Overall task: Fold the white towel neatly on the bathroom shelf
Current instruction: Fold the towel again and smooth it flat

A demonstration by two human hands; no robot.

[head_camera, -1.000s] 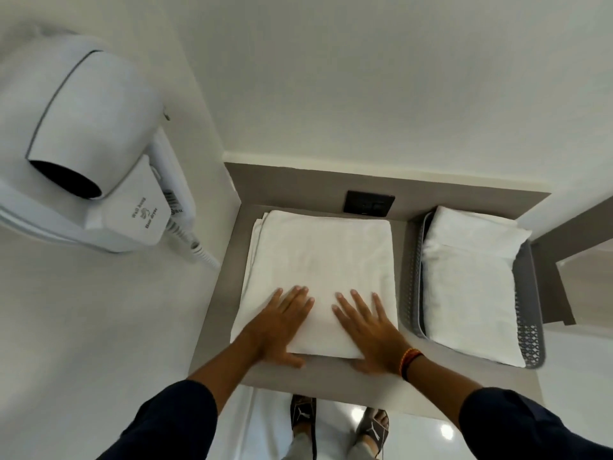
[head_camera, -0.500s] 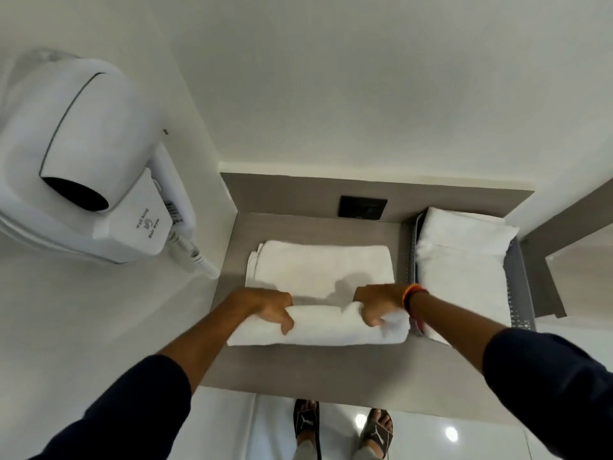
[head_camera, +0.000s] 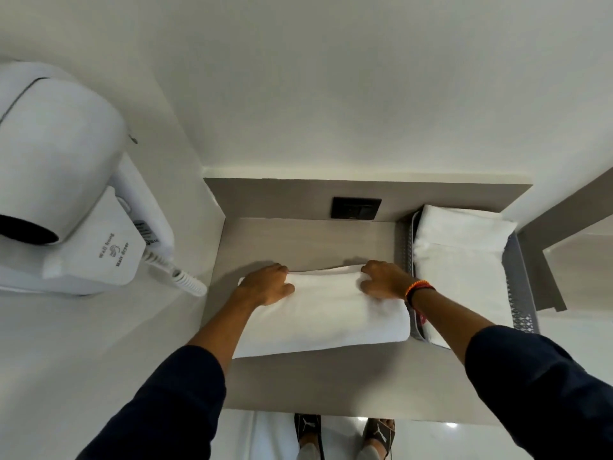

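Note:
The white towel [head_camera: 323,313] lies on the grey-brown shelf [head_camera: 311,383], folded over into a thick flat band with its rounded fold toward me. My left hand [head_camera: 267,283] grips the towel's far left corner, fingers curled over the edge. My right hand [head_camera: 384,280], with a red-orange bracelet at the wrist, grips the far right corner the same way. Both hands hold the top layer down against the far edge of the towel.
A grey perforated basket [head_camera: 522,293] at the shelf's right holds another folded white towel [head_camera: 459,260], touching the towel's right end. A white wall-hung hair dryer [head_camera: 66,180] with a coiled cord sticks out at left. A black socket [head_camera: 356,208] sits on the back panel.
From lying flat on the spread towel, my hands took its near edge and carried it away from me. The towel now lies folded to about half its depth.

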